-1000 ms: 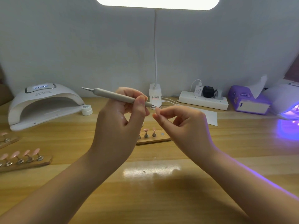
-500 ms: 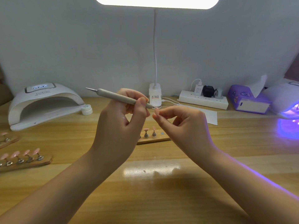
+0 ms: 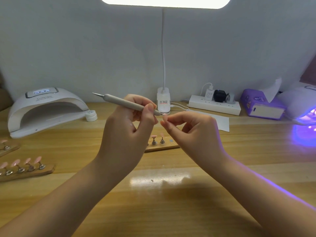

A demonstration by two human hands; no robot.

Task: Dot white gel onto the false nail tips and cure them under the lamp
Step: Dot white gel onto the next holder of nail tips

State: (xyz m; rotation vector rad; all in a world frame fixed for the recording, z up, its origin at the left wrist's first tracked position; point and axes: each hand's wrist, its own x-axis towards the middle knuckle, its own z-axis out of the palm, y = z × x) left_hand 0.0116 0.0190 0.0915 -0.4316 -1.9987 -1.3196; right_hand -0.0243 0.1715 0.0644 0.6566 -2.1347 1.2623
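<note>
- The left hand (image 3: pixel 127 134) is raised over the middle of the tabletop (image 3: pixel 171 202), thumb and fingers curled round a grey dotting pen (image 3: pixel 126 103) whose working end points right.
- The right hand (image 3: pixel 193 134) pinches a small nail tip (image 3: pixel 164 117) between thumb and forefinger, right at the pen's tip; whether they touch cannot be told.
- Behind the hands lies a wooden strip (image 3: pixel 162 147) with two pink tips on stands.
- Another strip of tips (image 3: pixel 25 170) sits near the left edge.
- A white curing lamp (image 3: pixel 44 110) stands at the back left, with a small white jar (image 3: pixel 91 115) just beside it.
- A lit lamp (image 3: pixel 304 106) glows violet at the right edge.
</note>
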